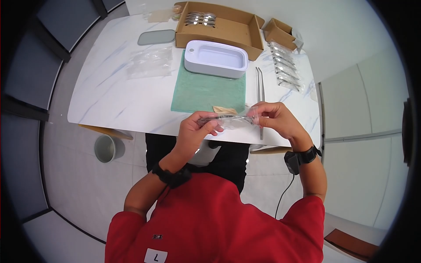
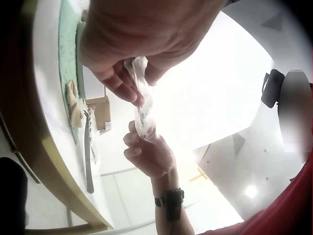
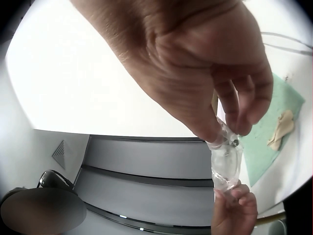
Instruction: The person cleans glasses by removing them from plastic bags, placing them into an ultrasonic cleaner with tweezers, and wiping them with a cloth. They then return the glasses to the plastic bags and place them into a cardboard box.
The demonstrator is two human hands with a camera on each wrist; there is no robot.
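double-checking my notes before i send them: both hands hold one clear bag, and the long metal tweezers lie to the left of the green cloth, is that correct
Not quite: the long metal tweezers lie to the right of the green cloth, as the head view shows. The left hand and right hand do hold one clear bag.

A white, grey-veined surface (image 1: 109, 94) spreads beneath and beyond the fingers (image 1: 265, 108). Pale tiled floor (image 1: 72, 155) shows around it, a round bin (image 1: 103, 149) to their left. Dark-framed grey panels (image 1: 22, 151) stand farther left, pale panels (image 1: 362, 105) to their right. A light (image 2: 250, 191) glows overhead.
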